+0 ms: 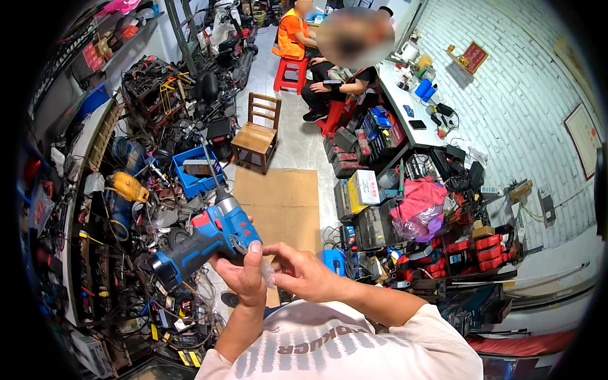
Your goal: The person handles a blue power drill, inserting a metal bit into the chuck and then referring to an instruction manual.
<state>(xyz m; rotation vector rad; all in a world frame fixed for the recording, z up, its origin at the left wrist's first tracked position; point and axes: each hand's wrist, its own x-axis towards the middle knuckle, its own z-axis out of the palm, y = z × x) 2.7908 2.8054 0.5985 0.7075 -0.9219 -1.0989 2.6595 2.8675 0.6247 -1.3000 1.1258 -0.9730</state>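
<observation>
Around you the workshop is crowded: a long white counter runs along the brick wall on your right, loaded with small devices, and below it stand stacks of dark boxes and batteries with a pink plastic bag lying on top. To your left, shelves and racks overflow with cables, tools and parts. A flat sheet of brown cardboard lies on the floor straight ahead, and beyond it stands a small wooden chair. Farther back, two people sit on red stools by the counter. Close in front of your chest you hold a blue and black cordless driver, tilted so its long thin bit points up and away from you, the grip end low to the left. Your left hand is wrapped around the tool's body, thumb up against its side. Your right hand sits just beside it, fingers curled inward and the tips pinching a small clear piece of plastic between the two hands; what that piece is, you cannot tell at this size.
</observation>
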